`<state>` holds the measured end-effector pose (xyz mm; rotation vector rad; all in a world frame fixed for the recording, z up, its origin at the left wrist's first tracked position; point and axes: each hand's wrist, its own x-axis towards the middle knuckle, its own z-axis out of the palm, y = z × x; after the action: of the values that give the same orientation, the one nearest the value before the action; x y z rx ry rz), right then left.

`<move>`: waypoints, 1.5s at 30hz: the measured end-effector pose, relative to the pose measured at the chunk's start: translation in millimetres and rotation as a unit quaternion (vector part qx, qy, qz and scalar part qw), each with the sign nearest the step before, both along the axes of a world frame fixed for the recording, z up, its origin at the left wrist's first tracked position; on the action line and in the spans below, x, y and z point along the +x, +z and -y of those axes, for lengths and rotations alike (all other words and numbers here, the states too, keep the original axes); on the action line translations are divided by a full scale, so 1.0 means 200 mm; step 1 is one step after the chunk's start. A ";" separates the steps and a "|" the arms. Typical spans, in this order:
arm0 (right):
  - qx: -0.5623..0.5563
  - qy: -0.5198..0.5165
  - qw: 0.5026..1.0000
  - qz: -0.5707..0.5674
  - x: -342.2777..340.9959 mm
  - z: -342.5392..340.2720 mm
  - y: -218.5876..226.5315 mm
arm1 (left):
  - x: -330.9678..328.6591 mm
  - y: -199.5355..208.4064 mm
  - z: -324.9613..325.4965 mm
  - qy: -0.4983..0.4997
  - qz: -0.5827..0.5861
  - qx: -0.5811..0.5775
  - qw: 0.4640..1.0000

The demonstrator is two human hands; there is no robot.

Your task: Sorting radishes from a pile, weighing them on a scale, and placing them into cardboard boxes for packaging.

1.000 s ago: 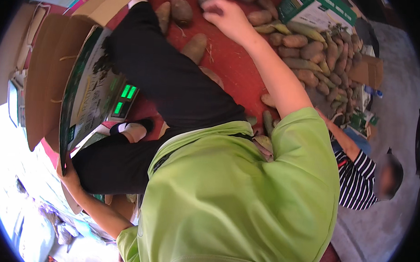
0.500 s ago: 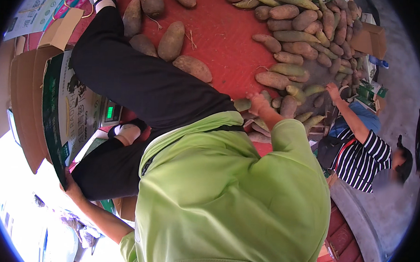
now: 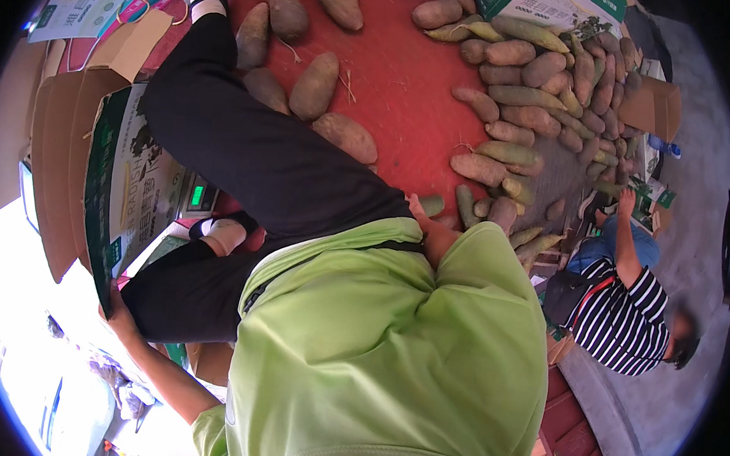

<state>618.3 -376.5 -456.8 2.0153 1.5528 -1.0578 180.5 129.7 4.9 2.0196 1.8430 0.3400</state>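
Note:
My left hand (image 3: pixel 118 312) grips the lower edge of an open cardboard box (image 3: pixel 124 174), green and white outside with brown flaps. The box stands on edge at the left, beside my bent leg. My right hand (image 3: pixel 418 211) is low by my thigh, partly hidden by my leg and shirt. Just beside it, the end of a greenish radish (image 3: pixel 434 204) shows; I cannot tell whether my fingers hold it. A pile of long, earthy radishes (image 3: pixel 532 117), some green and some reddish-brown, spreads beyond my right arm.
Several large brown roots (image 3: pixel 315 85) lie on the red mat (image 3: pixel 397 89) past my leg. A scale (image 3: pixel 199 196) with a lit green display stands behind the box. At the right, a person in a striped shirt (image 3: pixel 620 320) reaches toward the pile. Another green-and-white carton (image 3: pixel 550 8) is at the far edge.
My right hand has drawn left, from the pile's edge to beside my thigh. My left hand stays on the box. The view has shifted, bringing in a carton at the top.

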 end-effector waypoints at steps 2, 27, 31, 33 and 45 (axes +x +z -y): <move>-0.017 0.032 0.999 0.019 -0.01 0.03 -0.09 | -0.06 0.02 0.02 0.007 -0.010 0.004 1.000; 0.355 -0.404 0.835 -0.112 0.76 -1.29 1.23 | 0.20 0.13 0.07 -0.100 0.023 0.054 0.993; 0.500 -0.350 0.768 -0.194 0.82 -1.77 1.64 | 0.23 0.17 0.08 -0.080 0.021 0.054 0.995; 0.552 -0.346 0.709 -0.270 0.78 -2.01 1.90 | 0.22 0.17 0.07 -0.081 0.011 0.053 0.995; 0.567 -0.096 0.610 -0.545 0.00 -2.81 2.76 | 0.21 0.17 0.07 -0.083 0.005 0.062 0.995</move>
<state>618.9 185.6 95.5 2.2774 3.3908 -1.8841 221.8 115.4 39.7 2.2337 1.6708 0.4243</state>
